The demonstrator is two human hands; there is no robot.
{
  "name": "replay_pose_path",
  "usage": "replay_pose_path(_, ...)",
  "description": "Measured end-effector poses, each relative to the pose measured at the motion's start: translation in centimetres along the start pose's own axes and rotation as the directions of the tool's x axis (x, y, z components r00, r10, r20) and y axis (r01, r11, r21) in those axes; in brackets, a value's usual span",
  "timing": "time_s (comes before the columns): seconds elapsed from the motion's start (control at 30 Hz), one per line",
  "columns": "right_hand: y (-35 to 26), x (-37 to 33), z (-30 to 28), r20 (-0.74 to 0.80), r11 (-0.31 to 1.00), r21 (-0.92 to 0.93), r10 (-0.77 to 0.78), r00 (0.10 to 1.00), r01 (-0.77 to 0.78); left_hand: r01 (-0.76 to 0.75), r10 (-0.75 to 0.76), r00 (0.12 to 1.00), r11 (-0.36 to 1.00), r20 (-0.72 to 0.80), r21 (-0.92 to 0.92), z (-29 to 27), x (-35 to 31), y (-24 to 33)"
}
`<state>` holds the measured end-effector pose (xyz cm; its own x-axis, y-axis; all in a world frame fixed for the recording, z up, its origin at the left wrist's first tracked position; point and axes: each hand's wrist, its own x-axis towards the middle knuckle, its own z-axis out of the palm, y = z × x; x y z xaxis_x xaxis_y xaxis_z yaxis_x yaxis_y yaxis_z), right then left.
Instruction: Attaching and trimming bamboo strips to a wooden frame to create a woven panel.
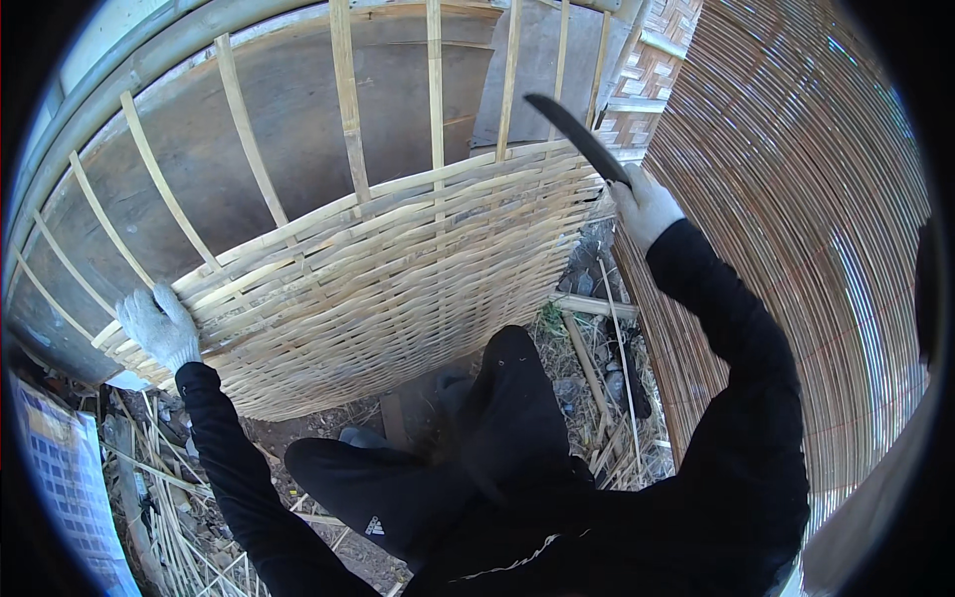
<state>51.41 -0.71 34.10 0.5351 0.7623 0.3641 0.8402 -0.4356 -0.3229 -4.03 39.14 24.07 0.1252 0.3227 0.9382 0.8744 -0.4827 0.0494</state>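
A panel of woven bamboo strips stands in front of me, its flat slats laced in and out of upright slats. My left hand, in a pale work glove, rests on the panel's top woven edge at the left, fingers stretched over the strips. At the panel's right end, my gloved right hand grips a machete. Its dark blade points up and to the left, over the rightmost uprights. The machete's handle is hidden inside my fist.
Behind the uprights is a worn wooden board. A bamboo slat screen rises on the right. Loose bamboo strips and sticks litter the ground on both sides of my legs. At the far left hangs a blue-and-white checked sheet.
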Motion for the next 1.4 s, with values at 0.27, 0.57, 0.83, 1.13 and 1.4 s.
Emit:
replay_pose_path(0.27, -6.9, -3.6, 1.3, 0.039, 0.921, 0.375, 0.097, 0.995, -0.104, 0.003, -0.003, 1.0, 0.999, 0.012, -0.054, -0.6, 0.2, 0.4)
replay_pose_path(0.57, -6.5, -2.1, 2.6, 0.243, 0.986, 0.1, -0.151, 0.958, 0.13, 0.15, -0.147, 0.981, 0.989, 0.127, -0.013, -0.2, -0.2, 0.1)
replay_pose_path(0.83, -9.9, -4.8, 2.2, 0.156, 0.881, 0.463, 0.024, 0.987, -0.094, 0.064, -0.062, 0.997, 0.997, 0.051, -0.043, -0.3, -0.2, 0.3)
replay_pose_path(1.13, -13.0, -3.7, 3.4, 0.185, 0.917, 0.393, -0.148, 0.972, 0.064, 0.009, -0.011, 0.999, 0.999, -0.05, -0.043, -0.8, 0.7, 1.5)
replay_pose_path(1.4, -18.4, -3.2, 6.5, 0.118, 0.831, 0.319, -0.511, 0.851, 0.455, -0.019, 0.013, 0.994, 0.998, -0.112, -0.053, -0.7, 0.8, 1.3)
